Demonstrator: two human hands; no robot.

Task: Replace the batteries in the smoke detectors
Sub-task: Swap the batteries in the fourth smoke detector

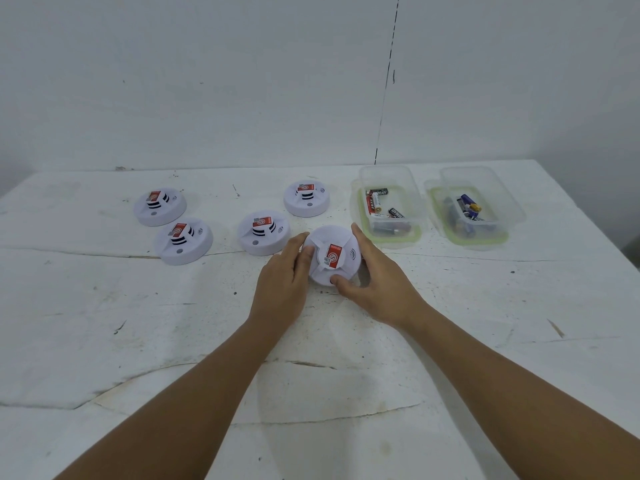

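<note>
A round white smoke detector [333, 252] with a red sticker lies on the white table [173, 323] between my hands. My left hand [284, 282] grips its left rim, fingers curled onto the top. From the right, my right hand [374, 282] holds it with the thumb on the near edge and the fingers round the far side. Several more white detectors with red stickers lie behind to the left: one nearest [264, 232], one at the back [306, 198], and two far left [183, 240] [160, 206].
Two clear plastic tubs stand at the back right. The left tub [389, 206] holds red-and-black batteries, the right tub [474, 209] holds blue and grey batteries. A white wall rises behind the table. The table's right edge runs past the tubs.
</note>
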